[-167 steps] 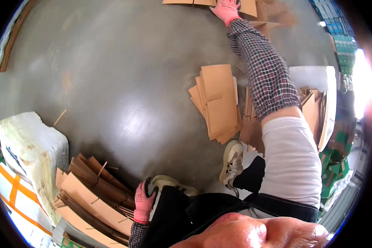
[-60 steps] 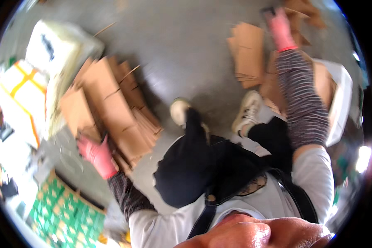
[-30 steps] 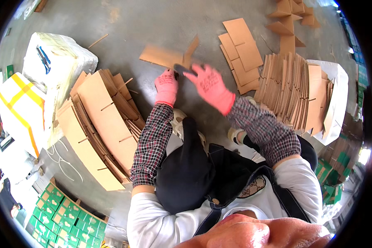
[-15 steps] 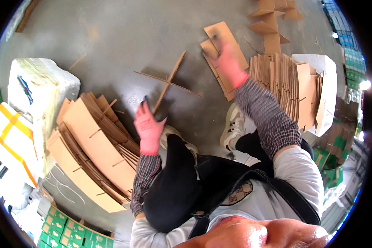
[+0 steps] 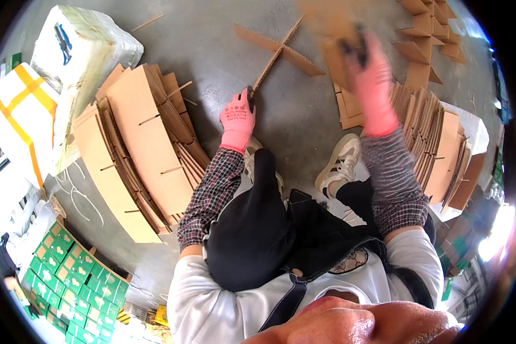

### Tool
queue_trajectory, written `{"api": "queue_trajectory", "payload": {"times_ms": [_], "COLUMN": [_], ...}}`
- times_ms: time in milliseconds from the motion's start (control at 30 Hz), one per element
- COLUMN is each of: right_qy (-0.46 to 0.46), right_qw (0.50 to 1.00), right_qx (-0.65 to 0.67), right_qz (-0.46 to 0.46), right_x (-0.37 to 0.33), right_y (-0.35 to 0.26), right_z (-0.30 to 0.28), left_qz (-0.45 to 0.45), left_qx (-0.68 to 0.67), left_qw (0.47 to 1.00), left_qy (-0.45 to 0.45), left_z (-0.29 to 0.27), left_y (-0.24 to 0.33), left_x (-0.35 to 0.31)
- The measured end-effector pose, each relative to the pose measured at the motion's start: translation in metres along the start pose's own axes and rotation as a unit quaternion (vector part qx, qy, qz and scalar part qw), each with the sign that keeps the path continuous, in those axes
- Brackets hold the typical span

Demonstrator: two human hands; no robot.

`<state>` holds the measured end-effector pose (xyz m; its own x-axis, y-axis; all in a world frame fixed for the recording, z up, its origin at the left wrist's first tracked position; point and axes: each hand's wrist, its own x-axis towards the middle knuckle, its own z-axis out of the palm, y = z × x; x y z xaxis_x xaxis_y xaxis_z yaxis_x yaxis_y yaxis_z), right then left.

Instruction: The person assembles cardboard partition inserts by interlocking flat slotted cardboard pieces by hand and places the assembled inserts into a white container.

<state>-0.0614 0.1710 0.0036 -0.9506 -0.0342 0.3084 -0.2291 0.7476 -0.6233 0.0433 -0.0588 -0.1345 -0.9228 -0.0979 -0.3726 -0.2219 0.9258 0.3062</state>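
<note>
- Our L hand (image 5: 238, 117), pink-gloved: fingers closed on near end of one strip of the cross (image 5: 281, 47), i.e. grasping it lightly at the tip.
- Cross = 2 brown cardboard strips slotted thru each other, both on edge, fwd of our feet, approx. mid-view, btwn our hands & a bit beyond L hand. Can't tell if the held end is lifted.
- Our R hand (image 5: 374, 86), also pink-gloved, dark fingertips: blurred, but grasping a card (image 5: 328, 40) by its R edge. Card's blurred too, up off the floor (image 5: 200, 51), R of cross, apart from it.
- Pile (image 5: 350, 110) of flat cards on floor, partly hidden behind R hand/card.
- R stack (image 5: 427, 132): many cards packed on edge, beside our R forearm; white foam slab (image 5: 473, 127) just past it.
- L stack (image 5: 146, 143): slotted cards, leaning in rows, L of our L forearm.
- Grid (image 5: 424, 46) of interlocked cards, standing top R, well apart from cross.
- Far L: foam block (image 5: 100, 43) w/ blue-handled tool (image 5: 63, 43) on top; white box (image 5: 28, 109) w/ orange tape next to it.
- Lower L: white cords (image 5: 77, 198) on floor; green cartons (image 5: 77, 281) stacked below.
- Our shoes (image 5: 339, 163): pale, btwn the 2 stacks.
</note>
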Motion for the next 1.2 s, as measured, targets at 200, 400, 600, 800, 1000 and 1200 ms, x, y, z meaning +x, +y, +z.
{"api": "queue_trajectory", "payload": {"times_ms": [200,400,600,800,1000,1200], "right_qy": [-0.303,-0.332,-0.267,-0.193,-0.203,-0.130], "right_qw": [0.916,0.913,0.896,0.950,0.913,0.943], "right_qx": [-0.171,-0.218,-0.249,-0.173,-0.270,-0.276], "right_qz": [-0.200,-0.096,-0.252,-0.171,-0.228,-0.131], "right_x": [-0.121,-0.098,-0.085,-0.149,-0.119,0.006], "right_y": [-0.077,-0.043,-0.047,0.004,0.009,0.070], "right_z": [0.092,0.130,0.133,0.133,0.159,0.011], "left_qz": [0.110,0.052,0.133,0.110,0.145,0.033], "left_qx": [0.031,-0.006,-0.013,-0.006,-0.021,-0.589], "left_qw": [0.982,0.999,0.990,0.993,0.988,0.806], "left_qy": [0.148,-0.011,0.045,-0.042,0.039,0.056], "left_z": [0.051,-0.006,0.016,0.019,0.029,-0.075], "left_y": [-0.038,0.004,-0.013,0.006,-0.025,-0.005], "left_x": [0.006,0.001,-0.001,-0.014,0.002,-0.053]}}
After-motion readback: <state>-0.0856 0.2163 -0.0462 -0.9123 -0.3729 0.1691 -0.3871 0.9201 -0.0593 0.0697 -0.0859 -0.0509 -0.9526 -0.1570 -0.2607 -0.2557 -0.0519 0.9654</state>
